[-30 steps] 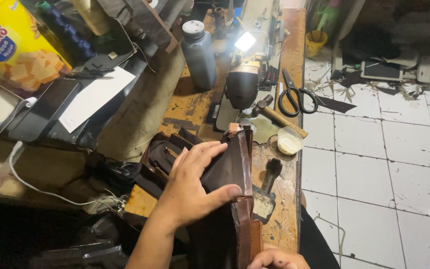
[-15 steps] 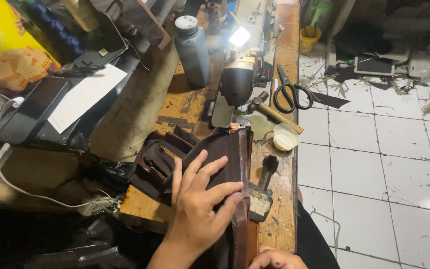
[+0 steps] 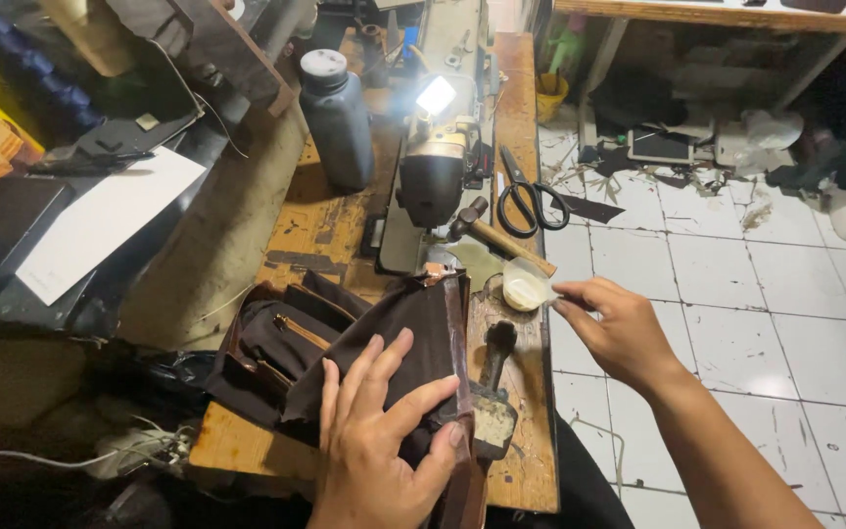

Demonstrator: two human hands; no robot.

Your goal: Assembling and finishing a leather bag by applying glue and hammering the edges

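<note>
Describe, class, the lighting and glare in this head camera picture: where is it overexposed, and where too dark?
Head view: the sewing machine lamp is blown out white; lower left beneath the bench sinks into shadow; the left hand on the dark leather piece is evenly lit.

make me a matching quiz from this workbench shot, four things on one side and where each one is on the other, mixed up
Things:
1. left hand
2. right hand
3. scissors
4. dark bottle

Places:
A. standing upright left of the sewing machine
B. fingers at the small pale tub by the bench edge
C. pressed flat on the brown leather piece
D. lying on the bench, right of the sewing machine

Pairs: 1-C, 2-B, 3-D, 4-A
</note>
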